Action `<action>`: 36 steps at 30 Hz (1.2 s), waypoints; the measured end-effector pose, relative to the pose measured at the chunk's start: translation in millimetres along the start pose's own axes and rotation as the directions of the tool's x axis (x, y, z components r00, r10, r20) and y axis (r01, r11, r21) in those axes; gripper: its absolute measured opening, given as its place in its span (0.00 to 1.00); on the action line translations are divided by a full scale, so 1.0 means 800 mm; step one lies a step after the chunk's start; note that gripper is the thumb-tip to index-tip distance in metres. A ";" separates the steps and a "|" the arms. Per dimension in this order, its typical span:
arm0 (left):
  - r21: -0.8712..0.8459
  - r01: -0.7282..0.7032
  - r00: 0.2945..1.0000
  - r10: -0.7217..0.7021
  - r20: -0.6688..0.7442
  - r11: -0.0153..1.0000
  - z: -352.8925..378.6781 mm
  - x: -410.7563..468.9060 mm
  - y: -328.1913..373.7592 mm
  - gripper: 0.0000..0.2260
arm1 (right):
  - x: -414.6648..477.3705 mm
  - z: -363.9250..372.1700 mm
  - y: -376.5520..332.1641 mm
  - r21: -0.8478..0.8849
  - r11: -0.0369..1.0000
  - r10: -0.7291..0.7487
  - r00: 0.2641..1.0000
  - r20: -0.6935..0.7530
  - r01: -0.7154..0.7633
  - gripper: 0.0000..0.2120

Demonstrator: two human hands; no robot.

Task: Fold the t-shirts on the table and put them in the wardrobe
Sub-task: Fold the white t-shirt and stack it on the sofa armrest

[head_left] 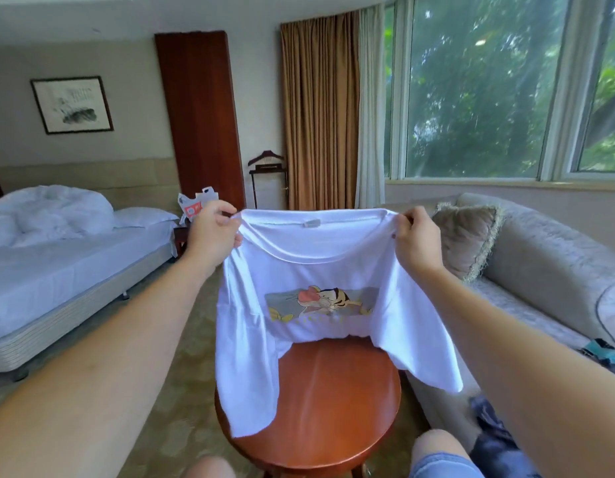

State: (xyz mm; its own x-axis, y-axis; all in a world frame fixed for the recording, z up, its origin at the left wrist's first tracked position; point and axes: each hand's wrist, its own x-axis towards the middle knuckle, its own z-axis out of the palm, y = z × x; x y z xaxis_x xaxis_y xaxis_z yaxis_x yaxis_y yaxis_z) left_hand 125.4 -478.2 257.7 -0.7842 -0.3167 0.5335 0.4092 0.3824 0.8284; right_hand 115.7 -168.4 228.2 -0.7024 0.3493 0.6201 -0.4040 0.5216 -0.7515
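A white t-shirt [313, 270] with a cartoon print hangs in the air in front of me, above the round wooden table [326, 401]. My left hand [213, 229] pinches its left shoulder by the collar. My right hand [416, 236] pinches the right shoulder. Both sleeves hang down, and the lower part of the shirt drapes onto the far side of the table top. A tall dark-red wooden panel [201, 115], possibly the wardrobe, stands against the far wall.
A bed [64, 270] with white bedding is on the left. A grey sofa [540, 270] with a cushion [466, 236] is on the right, dark clothes [496, 429] lying beside it. A valet stand [266, 174] and brown curtains stand at the back.
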 end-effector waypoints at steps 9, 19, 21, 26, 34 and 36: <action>-0.083 -0.297 0.923 0.263 -0.279 0.951 -0.027 0.045 0.122 0.09 | 0.058 -0.043 -0.138 0.093 0.971 -0.194 0.952 -0.236 0.220 0.06; 0.135 -0.287 0.891 0.316 -0.327 0.948 -0.009 0.134 0.095 0.11 | 0.138 0.013 -0.122 0.061 0.975 -0.199 0.962 -0.189 0.214 0.06; 0.185 -0.230 0.913 0.278 -0.299 0.955 0.014 0.150 0.047 0.11 | 0.150 0.048 -0.079 0.021 0.985 -0.164 0.978 -0.128 0.168 0.07; 0.331 -0.058 0.963 0.140 -0.230 0.942 0.089 0.191 -0.108 0.11 | 0.170 0.165 0.060 -0.121 0.992 -0.011 0.999 0.036 0.015 0.09; 0.641 0.028 0.925 -0.263 0.274 0.767 0.213 0.207 -0.389 0.39 | 0.140 0.353 0.287 -0.330 0.939 0.196 0.938 0.286 -0.096 0.27; 0.724 0.013 0.818 -0.424 0.388 0.689 0.232 0.159 -0.453 0.39 | 0.080 0.383 0.346 -0.484 0.873 0.296 0.855 0.427 -0.060 0.35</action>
State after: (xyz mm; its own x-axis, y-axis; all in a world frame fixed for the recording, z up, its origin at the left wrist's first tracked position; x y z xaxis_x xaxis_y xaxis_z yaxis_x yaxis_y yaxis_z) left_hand -209.2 -496.4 -6.4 -0.9963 -0.0841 0.0191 -0.0662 0.8881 0.4549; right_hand -220.6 -240.4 -9.1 -0.9699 0.1207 0.2116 -0.0264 0.8113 -0.5841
